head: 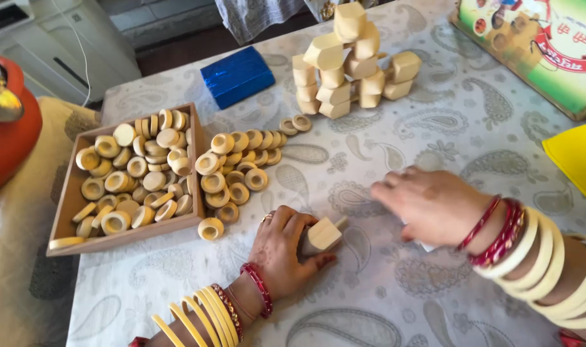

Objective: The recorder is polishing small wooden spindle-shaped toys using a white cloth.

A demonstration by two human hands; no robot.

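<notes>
Covering the worktop (434,128) is a pale cloth with swirly shapes. Near its front edge, the left hand (281,247) has its grip clenched around a wooden block (321,236). The right hand (428,204) lies flat beside it, grip released. A tray of rings (71,199) sits by the left edge.

A big table with a white cloth that has grey swirly leaf shapes (434,128) fills most of the view. Sunlight falls bright on it. Behind it is a dark floor (196,42) and a white machine (42,38).
</notes>
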